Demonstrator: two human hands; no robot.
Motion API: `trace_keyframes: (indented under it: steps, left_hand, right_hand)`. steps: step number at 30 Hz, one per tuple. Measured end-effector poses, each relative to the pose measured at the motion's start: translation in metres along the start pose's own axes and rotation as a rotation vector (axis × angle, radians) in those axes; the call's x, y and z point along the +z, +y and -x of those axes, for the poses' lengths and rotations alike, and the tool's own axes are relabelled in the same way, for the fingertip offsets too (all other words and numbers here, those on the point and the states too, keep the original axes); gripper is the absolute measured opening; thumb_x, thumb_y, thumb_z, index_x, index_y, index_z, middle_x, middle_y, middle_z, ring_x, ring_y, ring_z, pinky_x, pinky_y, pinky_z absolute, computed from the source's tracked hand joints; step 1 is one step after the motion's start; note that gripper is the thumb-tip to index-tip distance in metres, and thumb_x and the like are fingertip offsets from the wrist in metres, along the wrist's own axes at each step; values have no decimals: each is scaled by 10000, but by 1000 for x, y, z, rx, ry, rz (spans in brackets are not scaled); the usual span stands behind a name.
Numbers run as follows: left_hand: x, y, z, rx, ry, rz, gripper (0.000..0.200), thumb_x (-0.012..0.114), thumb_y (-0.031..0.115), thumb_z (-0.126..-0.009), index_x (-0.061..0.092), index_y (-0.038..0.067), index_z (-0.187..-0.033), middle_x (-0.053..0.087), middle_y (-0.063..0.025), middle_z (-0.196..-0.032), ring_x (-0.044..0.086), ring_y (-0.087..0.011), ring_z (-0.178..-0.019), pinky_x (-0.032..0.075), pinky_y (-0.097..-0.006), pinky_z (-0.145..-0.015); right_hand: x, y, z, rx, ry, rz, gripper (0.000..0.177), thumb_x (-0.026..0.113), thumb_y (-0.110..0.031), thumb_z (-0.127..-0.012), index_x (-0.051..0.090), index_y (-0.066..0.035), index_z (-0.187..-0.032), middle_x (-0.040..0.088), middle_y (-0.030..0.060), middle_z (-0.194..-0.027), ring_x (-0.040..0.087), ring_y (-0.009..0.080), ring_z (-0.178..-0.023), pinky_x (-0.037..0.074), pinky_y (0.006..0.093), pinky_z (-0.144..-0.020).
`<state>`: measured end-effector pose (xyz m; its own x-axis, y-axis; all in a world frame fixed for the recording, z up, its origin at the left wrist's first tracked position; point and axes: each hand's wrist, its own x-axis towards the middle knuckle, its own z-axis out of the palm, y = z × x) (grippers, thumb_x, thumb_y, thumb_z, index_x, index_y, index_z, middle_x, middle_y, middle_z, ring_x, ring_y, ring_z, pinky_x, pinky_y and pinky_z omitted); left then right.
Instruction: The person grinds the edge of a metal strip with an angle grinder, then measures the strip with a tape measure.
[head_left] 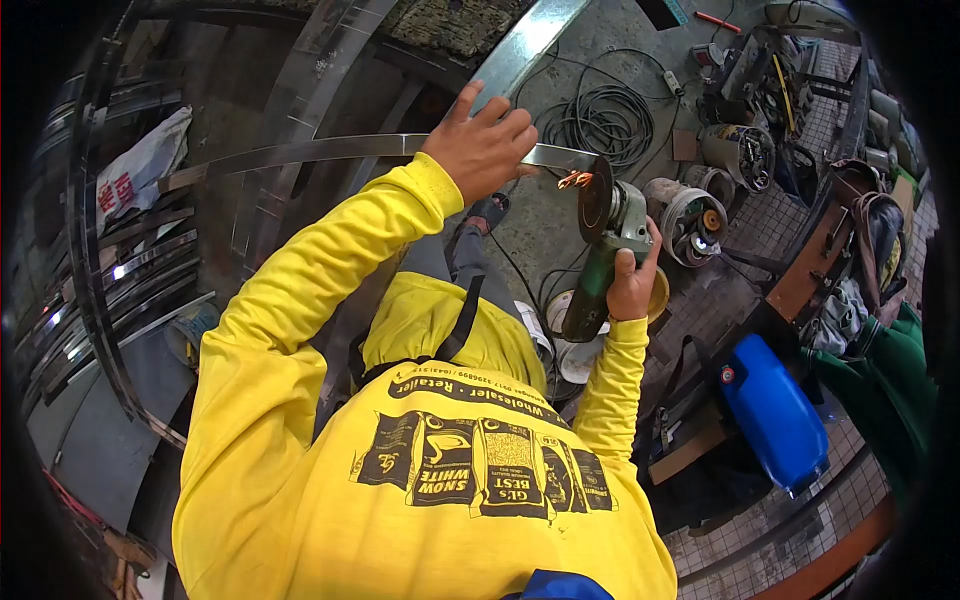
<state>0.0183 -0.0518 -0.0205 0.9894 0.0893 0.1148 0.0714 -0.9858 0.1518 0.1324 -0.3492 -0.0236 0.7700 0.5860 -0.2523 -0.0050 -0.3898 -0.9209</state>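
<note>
A long, slightly curved flat metal bar [300,150] crosses the view from the left to the middle. My left hand [480,145] grips it near its right end, with the fingers over the top. My right hand [632,280] is wrapped round a green angle grinder [592,290] with a grey metal head. Its dark disc [595,198] meets the bar's right end, where small orange sparks [574,180] show. Behind my left hand, a wider shiny metal strip [530,50] slants up to the top edge.
Black cable [605,125] lies coiled on the floor ahead. On the right stand a white bucket [695,220] of discs and tools, and a blue container [775,410]. A stack of metal strips [70,330] and a white sack [145,165] lie on the left.
</note>
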Motion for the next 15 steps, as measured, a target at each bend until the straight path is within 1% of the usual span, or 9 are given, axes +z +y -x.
trace_keyframes:
  steps: [6, 9, 15]
  left_hand:
    - [0, 1, 1, 2, -3, -13, 381, 654, 507, -917, 598, 165, -1075, 543, 2, -1069, 488, -206, -1184, 204, -520, -1156]
    - [1, 0, 2, 1, -4, -9, 382, 654, 509, -917, 602, 166, -1080, 547, 2, -1078, 487, -207, -1190, 200, -520, -1160]
    - [0, 1, 1, -10, -28, -7, 395, 657, 515, -913, 606, 164, -1085, 546, 2, -1076, 485, -207, -1196, 196, -520, -1164]
  right_hand:
    - [0, -3, -3, -11, -2, 9, 897, 590, -733, -891, 417, -56, -1453, 573, 95, -1278, 554, 199, -1150, 437, 328, -997]
    - [-3, -3, -7, -21, -50, -7, 889, 575, -685, -934, 364, -28, -1494, 556, 98, -1337, 549, 185, -1169, 439, 295, -1001]
    - [-3, -9, -9, -11, -71, -14, 876, 565, -670, -950, 355, -20, -1499, 545, 94, -1344, 538, 182, -1179, 435, 294, -1003]
